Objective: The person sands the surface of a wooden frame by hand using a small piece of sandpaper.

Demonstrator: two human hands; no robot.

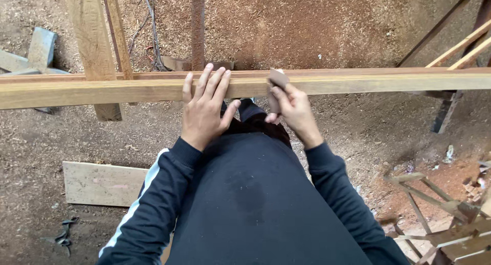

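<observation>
Seen from above, the left hand lies flat with its fingers spread wide, fingertips pressing on the top face of a long wooden beam that runs across the whole view. Just beside it, the right hand pinches a small brown piece of sandpaper between thumb and fingers, holding it against the near edge of the beam. Both arms wear dark sleeves, the left with a white stripe. The person's dark trousers fill the lower middle of the view. The beam rests on a pale upright plank at the left. Below is a sawdust-covered floor, with a flat board lying at the lower left and wooden offcuts piled at the lower right.
</observation>
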